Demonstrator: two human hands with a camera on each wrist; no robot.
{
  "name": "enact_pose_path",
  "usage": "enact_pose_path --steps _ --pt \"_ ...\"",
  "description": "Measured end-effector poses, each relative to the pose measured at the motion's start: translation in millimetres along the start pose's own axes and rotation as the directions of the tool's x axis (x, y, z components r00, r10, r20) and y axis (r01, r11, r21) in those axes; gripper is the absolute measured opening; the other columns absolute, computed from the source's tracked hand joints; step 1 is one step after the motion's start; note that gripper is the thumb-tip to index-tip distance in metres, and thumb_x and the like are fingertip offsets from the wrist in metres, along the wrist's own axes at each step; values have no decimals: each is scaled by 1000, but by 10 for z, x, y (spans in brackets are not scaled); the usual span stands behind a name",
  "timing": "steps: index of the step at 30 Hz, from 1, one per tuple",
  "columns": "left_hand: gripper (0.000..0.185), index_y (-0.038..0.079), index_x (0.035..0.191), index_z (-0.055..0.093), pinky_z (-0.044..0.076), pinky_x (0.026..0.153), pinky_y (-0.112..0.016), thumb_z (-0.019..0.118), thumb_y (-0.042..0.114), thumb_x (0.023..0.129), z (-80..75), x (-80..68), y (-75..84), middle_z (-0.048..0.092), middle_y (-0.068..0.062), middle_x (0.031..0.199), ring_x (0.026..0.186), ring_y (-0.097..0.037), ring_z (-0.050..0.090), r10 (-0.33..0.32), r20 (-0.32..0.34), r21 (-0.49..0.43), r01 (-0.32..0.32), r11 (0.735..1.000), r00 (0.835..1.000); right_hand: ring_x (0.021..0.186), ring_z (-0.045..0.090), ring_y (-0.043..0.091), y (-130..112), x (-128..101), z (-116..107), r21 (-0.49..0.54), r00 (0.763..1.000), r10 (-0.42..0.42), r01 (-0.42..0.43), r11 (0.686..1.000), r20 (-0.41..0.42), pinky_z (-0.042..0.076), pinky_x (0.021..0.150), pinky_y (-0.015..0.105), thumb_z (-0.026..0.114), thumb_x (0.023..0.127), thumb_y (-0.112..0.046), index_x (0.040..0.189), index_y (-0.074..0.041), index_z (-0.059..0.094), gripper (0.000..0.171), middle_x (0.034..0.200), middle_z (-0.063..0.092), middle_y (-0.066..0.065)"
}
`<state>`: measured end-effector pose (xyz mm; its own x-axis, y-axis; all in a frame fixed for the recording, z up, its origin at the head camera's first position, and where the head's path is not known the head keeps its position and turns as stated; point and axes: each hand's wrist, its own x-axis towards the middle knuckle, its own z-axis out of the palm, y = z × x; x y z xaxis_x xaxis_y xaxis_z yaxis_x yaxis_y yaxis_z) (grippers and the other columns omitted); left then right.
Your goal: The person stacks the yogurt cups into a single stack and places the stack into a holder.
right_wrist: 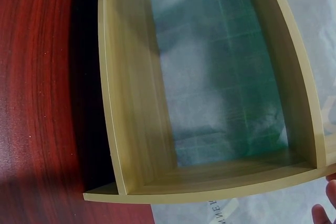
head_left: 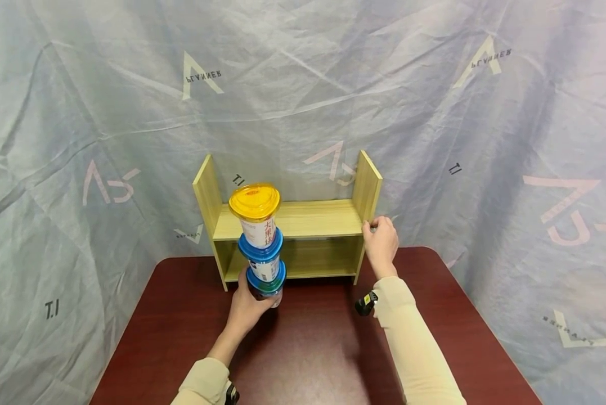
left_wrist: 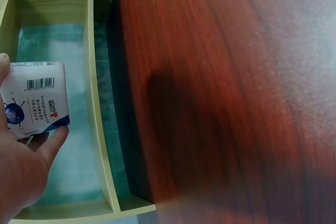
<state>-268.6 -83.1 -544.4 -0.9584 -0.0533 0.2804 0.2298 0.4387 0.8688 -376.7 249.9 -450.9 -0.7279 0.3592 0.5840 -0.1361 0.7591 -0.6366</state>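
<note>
My left hand (head_left: 247, 309) grips the lowest of three stacked lidded cups. That bottom cup (head_left: 266, 288) has a blue lid; in the left wrist view a cup (left_wrist: 39, 95) shows a white side with a barcode and a round dark cartoon figure. Above it sits another blue-lidded cup (head_left: 264, 270), and on top a white cup (head_left: 259, 232) with red characters and a yellow lid (head_left: 255, 200). The stack stands in front of a small wooden shelf (head_left: 313, 216). At the shelf's right side panel (head_left: 367, 188), my right hand (head_left: 382, 244) holds the front edge with curled fingers.
The two-level shelf stands at the back of a dark red table (head_left: 313, 337). Its side panels rise above the upper board. A grey printed cloth (head_left: 292, 90) hangs behind and around the table. Small black wrist cameras (head_left: 366, 304) sit at the cuffs.
</note>
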Motion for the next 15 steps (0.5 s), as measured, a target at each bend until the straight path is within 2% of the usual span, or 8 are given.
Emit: enact_pose_path --steps 9,15 --pt "108 15 157 24 42 106 -58 91 38 75 14 73 95 52 -17 144 126 -36 55 26 -10 8 -26 1000 1000 79 62 42 -9 8 -14 -12 1000 -8 8 1000 2 48 70 54 68 95 -22 87 0 64 23 92 63 17" --pt "109 14 158 22 44 104 -56 90 37 76 19 114 176 53 -19 142 126 -35 56 39 11 16 -39 999 999 78 61 41 13 -9 1 -10 1000 -10 10 1000 1 48 69 53 68 95 -20 86 0 65 21 91 63 17"
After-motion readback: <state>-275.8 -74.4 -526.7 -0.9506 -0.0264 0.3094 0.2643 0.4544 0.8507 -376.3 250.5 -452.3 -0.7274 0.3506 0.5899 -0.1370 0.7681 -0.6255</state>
